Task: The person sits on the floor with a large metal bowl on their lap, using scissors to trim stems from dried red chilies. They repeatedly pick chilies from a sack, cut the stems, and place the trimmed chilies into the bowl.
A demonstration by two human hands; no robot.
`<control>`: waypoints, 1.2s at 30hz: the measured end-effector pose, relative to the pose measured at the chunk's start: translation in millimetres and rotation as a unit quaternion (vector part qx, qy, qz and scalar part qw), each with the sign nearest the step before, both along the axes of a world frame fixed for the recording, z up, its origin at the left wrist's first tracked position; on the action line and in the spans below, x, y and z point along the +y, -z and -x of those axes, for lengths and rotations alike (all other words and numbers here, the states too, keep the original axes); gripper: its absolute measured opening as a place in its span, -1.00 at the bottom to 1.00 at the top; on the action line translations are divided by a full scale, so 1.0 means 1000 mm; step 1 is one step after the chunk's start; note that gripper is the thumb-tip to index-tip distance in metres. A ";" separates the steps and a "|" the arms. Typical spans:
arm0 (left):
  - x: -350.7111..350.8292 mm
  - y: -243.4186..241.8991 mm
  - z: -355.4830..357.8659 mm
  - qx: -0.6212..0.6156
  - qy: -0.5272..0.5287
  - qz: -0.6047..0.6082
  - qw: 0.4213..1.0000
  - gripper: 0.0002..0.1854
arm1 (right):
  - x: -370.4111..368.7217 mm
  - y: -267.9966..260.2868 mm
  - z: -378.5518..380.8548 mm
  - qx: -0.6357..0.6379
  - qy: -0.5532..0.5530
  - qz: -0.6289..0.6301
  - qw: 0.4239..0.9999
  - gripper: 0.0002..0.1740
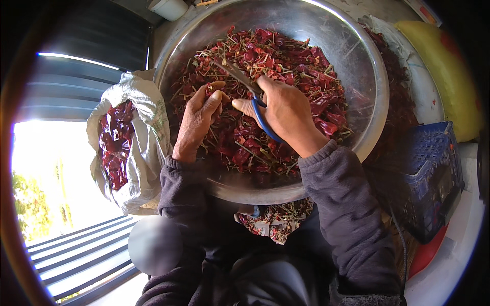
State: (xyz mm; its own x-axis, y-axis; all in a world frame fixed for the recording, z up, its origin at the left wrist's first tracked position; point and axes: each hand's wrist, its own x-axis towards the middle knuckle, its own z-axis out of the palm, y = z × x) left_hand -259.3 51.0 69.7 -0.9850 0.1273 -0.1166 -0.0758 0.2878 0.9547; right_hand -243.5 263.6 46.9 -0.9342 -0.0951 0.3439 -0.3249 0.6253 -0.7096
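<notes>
My right hand (289, 109) grips a pair of scissors (264, 123) by the blue handle, the blades pointing up and left over the heap. Close beside it, my left hand (197, 116) pinches a small piece of dried red chili (210, 89) between thumb and fingers; most of the piece is hidden. Under both hands lies a large heap of dried red chilies (264, 46), mixed with pale stems and broken bits. The heap sits in a wide metal basin (360, 61).
On the left stands a white woven sack (147, 153) with glossy dark red chilies (116, 141) in its mouth. A blue plastic crate (430, 153) is at the right, below a yellow sack (436, 65). Stem scraps (281, 222) lie below the basin. A white bucket (168, 8) stands behind.
</notes>
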 end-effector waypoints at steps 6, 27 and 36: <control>-0.008 0.009 0.005 0.000 0.018 0.002 1.000 -0.64 | 0.000 0.006 -0.004 -0.020 -0.032 -0.027 0.999 -0.29; -0.016 -0.004 0.001 -0.015 0.063 0.004 0.998 -0.79 | 0.003 0.009 -0.008 -0.023 -0.086 -0.046 0.995 -0.29; -0.022 -0.008 0.000 -0.022 0.083 0.012 0.996 -0.80 | 0.006 0.005 -0.009 -0.018 -0.096 -0.061 0.993 -0.30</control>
